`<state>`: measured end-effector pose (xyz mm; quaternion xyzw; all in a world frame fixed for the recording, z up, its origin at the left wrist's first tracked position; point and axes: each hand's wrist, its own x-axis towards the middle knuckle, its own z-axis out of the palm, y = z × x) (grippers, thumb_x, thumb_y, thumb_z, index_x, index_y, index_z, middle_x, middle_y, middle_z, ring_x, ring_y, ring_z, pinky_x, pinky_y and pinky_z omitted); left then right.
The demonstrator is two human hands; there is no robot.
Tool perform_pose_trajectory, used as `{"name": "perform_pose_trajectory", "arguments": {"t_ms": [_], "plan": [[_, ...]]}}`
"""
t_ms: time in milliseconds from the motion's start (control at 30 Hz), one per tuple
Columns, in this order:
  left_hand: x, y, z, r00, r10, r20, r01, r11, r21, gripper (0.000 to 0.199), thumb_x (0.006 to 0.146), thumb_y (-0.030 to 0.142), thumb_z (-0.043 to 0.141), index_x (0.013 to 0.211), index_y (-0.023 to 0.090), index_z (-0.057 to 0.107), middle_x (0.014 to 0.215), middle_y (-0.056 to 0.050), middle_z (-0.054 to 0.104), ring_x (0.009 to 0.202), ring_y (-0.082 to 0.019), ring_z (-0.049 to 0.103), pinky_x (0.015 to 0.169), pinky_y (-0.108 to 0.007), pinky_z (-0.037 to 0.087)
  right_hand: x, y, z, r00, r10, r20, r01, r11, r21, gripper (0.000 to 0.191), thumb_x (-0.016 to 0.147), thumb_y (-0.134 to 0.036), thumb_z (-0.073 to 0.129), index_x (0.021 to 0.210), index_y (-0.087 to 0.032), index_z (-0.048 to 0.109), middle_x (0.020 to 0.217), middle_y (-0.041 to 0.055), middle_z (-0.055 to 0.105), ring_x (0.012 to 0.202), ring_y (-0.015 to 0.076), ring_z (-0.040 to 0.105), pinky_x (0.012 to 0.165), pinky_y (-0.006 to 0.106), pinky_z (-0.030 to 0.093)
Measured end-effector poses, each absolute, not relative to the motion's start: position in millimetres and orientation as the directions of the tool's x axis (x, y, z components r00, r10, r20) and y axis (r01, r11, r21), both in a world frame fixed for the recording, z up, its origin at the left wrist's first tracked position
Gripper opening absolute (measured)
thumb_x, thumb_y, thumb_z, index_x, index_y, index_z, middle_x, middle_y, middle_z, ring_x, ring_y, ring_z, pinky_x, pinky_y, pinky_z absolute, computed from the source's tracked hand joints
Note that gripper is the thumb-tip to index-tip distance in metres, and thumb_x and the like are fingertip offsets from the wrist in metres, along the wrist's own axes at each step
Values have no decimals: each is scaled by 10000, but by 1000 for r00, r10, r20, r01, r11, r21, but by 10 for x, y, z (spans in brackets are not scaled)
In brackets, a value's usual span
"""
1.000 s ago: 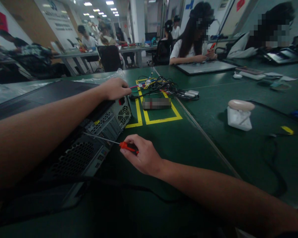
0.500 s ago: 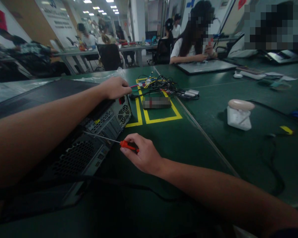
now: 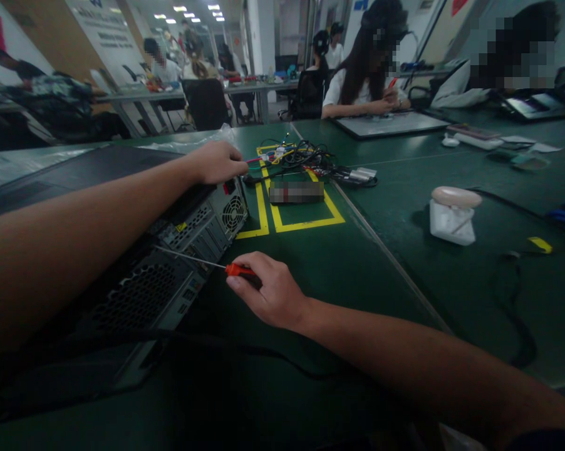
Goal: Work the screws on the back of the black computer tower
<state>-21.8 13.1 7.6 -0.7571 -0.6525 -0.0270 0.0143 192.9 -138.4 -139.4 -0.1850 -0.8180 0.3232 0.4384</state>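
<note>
The computer case (image 3: 207,237) is the reference point; it lies on the green, smooth-topped bench (image 3: 311,269) with its perforated metal rear panel facing the right hand (image 3: 275,294). The right hand is clamped on the red and black handle of the screwdriver (image 3: 241,272). The thin, straight metal shaft extends across the rear panel; its tip appears to meet the panel beside the slot covers.

The left hand (image 3: 219,164) lies on the upper rear corner of the computer case, fingers bent. Whether these fingers grip the edge cannot be told.

Rear panel features: a round fan grille (image 3: 233,213) below the left hand, a larger mesh of honeycomb openings (image 3: 139,294) at the near end, and a yellow label (image 3: 181,227) whose print is too small to read.

Beyond the rear corner of the computer case, a tangled cable bundle (image 3: 311,156) with multicoloured wires and silver metal connectors lies over yellow tape outlines (image 3: 308,225). A dark oblong object (image 3: 296,193), its surface pixelated, lies within one outline. Crinkled clear plastic film (image 3: 195,141) lies behind the computer case.

Well to the right of the computer case stands a glossy white box (image 3: 451,222) with a rounded, pinkish lid. Farther beyond the computer case, a person (image 3: 367,75) sits at a flat panel (image 3: 390,124); the wall lettering (image 3: 106,25) is illegible.
</note>
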Motion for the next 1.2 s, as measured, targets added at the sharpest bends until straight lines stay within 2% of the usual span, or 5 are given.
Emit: {"name": "perform_pose_trajectory", "arguments": {"t_ms": [167,300,433,933,1200], "plan": [[-212,124,79,108,993,56,994,-109,17,537,851,534,480,1043,200,854,924,-121,762,859,-282,644,771,-390,448,1927,-1392,-1369,-574,577,581,33,725,-687,307,1134,-434,510,1123,-186,691,1009,72,739,903,196,701,847,341,575],[-208,121,76,115,992,55,993,-116,8,570,854,541,469,1066,180,855,941,-133,762,865,-288,645,778,-395,445,1921,-1416,-1370,-553,609,569,5,686,-728,298,1064,-453,637,1207,-192,640,1070,71,740,916,199,711,844,340,586],[-213,124,68,129,990,59,992,-129,-10,586,867,534,453,1087,165,852,926,-133,754,870,-300,654,784,-406,452,1912,-1418,-1390,-555,619,556,-2,668,-745,216,1031,-389,667,1134,-207,613,1045,57,727,901,197,707,824,332,580],[-214,136,74,137,989,54,991,-137,1,533,873,496,469,1035,154,843,901,-132,740,840,-279,633,755,-389,431,1914,-1406,-1398,-564,631,533,6,648,-761,184,1046,-379,663,1122,-216,622,1037,50,728,855,181,686,803,338,585],[-236,134,74,134,990,47,990,-136,48,467,877,497,496,966,187,833,795,-120,715,790,-283,624,744,-415,440,1905,-1420,-1417,-583,631,513,34,649,-760,193,1057,-392,657,1135,-219,623,1068,53,736,881,187,702,829,341,598]]}}
